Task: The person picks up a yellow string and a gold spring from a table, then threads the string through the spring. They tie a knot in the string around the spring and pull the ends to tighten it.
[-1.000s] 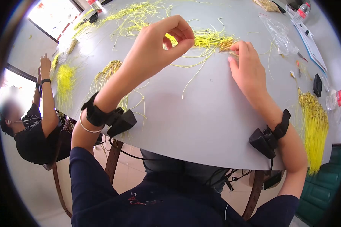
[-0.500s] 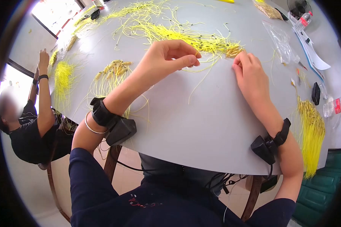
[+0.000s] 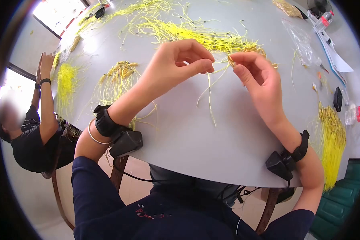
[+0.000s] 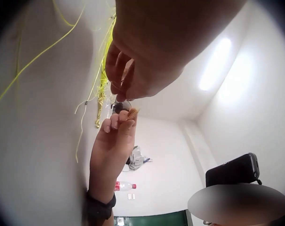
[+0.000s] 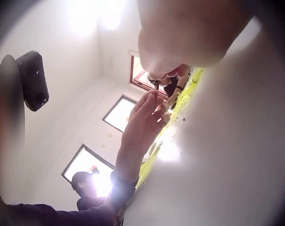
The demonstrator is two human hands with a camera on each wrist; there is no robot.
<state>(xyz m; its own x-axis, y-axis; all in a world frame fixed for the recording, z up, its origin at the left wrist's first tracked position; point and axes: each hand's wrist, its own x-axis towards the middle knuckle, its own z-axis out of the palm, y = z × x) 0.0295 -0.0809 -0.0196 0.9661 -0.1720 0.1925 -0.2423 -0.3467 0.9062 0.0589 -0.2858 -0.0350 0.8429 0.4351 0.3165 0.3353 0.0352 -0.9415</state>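
My right hand (image 3: 264, 84) pinches a small gold ribbed piece (image 3: 231, 61) between thumb and forefinger. The same gold piece (image 4: 133, 114) stands up from those fingertips in the left wrist view. Facing it, my left hand (image 3: 184, 64) has thumb and forefinger together on a thin curved piece (image 4: 128, 100), mostly hidden by the fingers. Thin yellow cords (image 3: 210, 102) trail down over the table below the hands. Just behind my hands lies a long bundle of yellow cords (image 3: 188, 34) with dark beads, its gold ends (image 3: 257, 50) partly covered by my right hand.
Another cord bunch with gold ends (image 3: 122, 70) lies left, and a neat bundle (image 3: 333, 140) hangs over the table's right edge. Farther right are a clear plastic bag (image 3: 302, 42), papers (image 3: 332, 48) and bottles (image 3: 353, 115). Another person (image 3: 32, 132) sits at the left.
My right hand has left the bundle's gold ends and moved left towards my left hand, now pinching the gold piece. My left hand came down nearer my body, then stayed nearly still.
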